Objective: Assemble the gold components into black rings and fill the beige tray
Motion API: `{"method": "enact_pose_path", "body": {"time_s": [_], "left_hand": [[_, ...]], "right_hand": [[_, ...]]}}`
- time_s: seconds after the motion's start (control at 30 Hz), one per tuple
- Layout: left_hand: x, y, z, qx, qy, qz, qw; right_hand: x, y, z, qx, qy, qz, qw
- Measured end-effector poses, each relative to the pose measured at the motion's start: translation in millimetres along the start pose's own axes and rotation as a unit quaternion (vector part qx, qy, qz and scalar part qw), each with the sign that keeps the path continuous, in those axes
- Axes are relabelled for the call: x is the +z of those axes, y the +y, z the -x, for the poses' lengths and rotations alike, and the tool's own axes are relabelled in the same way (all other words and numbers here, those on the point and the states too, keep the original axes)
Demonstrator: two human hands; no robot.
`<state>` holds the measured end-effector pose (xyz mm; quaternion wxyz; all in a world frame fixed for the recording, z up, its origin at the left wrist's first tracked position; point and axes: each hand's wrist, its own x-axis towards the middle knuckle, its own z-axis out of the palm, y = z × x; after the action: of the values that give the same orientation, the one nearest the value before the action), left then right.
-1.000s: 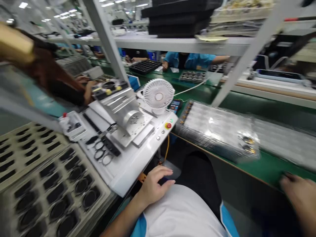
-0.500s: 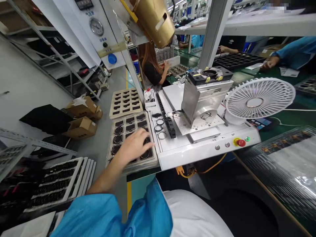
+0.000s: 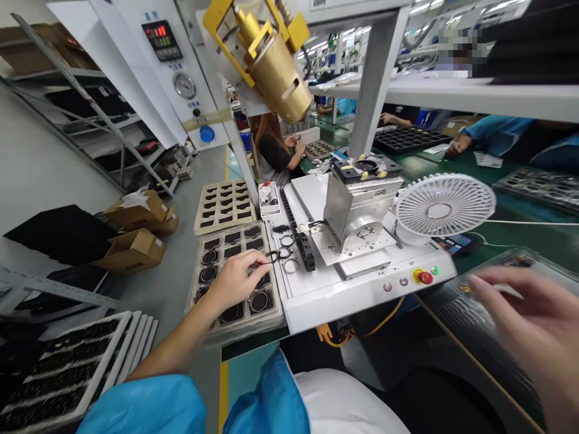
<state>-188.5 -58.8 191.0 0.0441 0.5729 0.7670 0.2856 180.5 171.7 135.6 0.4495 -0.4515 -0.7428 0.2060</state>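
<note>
- Your right hand is nearest, low at about 4 o'clock. It's blurry, with the fingers loose and spread and nothing in the grip.
- It hovers over the stack of clear trays on the green table.
- Your left hand is out at about 10 o'clock, with the grip pinched on a thin dark ring.
- That ring sits right at the far right edge of the beige tray, where it meets the white machine base. The tray's pockets hold more dark rings.
- Two loose rings lie on the base, just at 3 o'clock of the pinched one.
- The metal fixture stands further back at 12 o'clock, with the white fan at its 3 o'clock.
- The gold horn hangs above, and a person in a black top works behind it.
</note>
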Motion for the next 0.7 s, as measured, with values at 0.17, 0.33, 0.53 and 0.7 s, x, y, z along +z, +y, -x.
{"method": "enact_pose_path", "body": {"time_s": [0.17, 0.33, 0.53, 0.7], "left_hand": [[1, 20, -14, 0.111, 0.044, 0.037, 0.992], [-13, 32, -28, 0.211, 0.084, 0.026, 0.973], [-20, 39, -61, 0.294, 0.107, 0.091, 0.945], [-17, 58, -123, 0.366, 0.13, 0.091, 0.917]], "right_hand": [[40, -94, -117, -0.281, -0.061, -0.094, 0.953], [76, -135, -201, -0.312, -0.258, -0.009, 0.914], [82, -133, -223, -0.273, -0.317, -0.096, 0.903], [71, -114, -189, -0.212, -0.158, -0.298, 0.917]]}}
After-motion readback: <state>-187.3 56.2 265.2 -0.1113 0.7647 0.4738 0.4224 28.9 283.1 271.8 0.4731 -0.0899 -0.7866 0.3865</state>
